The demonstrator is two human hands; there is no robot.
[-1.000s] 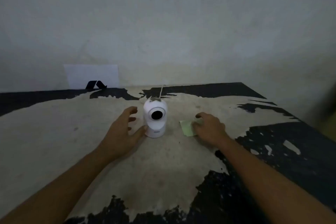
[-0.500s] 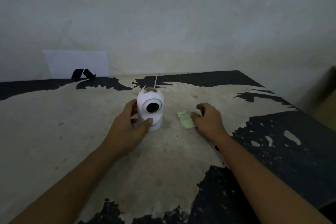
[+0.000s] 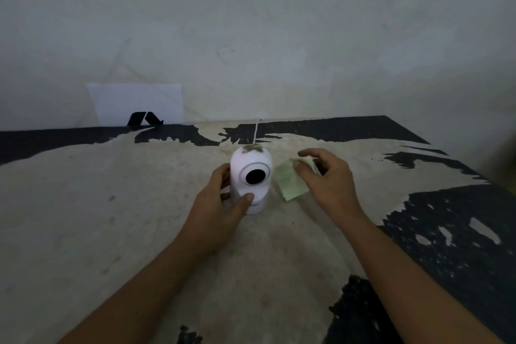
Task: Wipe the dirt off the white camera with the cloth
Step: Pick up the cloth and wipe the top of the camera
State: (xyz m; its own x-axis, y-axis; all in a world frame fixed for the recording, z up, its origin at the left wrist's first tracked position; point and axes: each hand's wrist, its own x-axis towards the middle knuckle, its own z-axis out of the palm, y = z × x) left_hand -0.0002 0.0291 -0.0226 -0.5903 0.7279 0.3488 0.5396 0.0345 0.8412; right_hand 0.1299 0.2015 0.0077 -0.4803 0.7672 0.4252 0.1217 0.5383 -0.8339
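1. Camera (image 3: 251,180) upright at mid-desk (image 3: 111,218), lens facing the viewer, dirt (image 3: 253,150) on top.
2. Left grip (image 3: 220,212) curled round camera's lower body, thumb on front.
3. Right grip (image 3: 326,179) just right of camera, pinching green cloth (image 3: 290,181) at its far end.

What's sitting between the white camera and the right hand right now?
Only the green cloth, pinched by the right hand, beside the white camera; head view.

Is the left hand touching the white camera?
Touching. The head view shows the left hand gripping the white camera, thumb on its front below the lens, fingers round its side.
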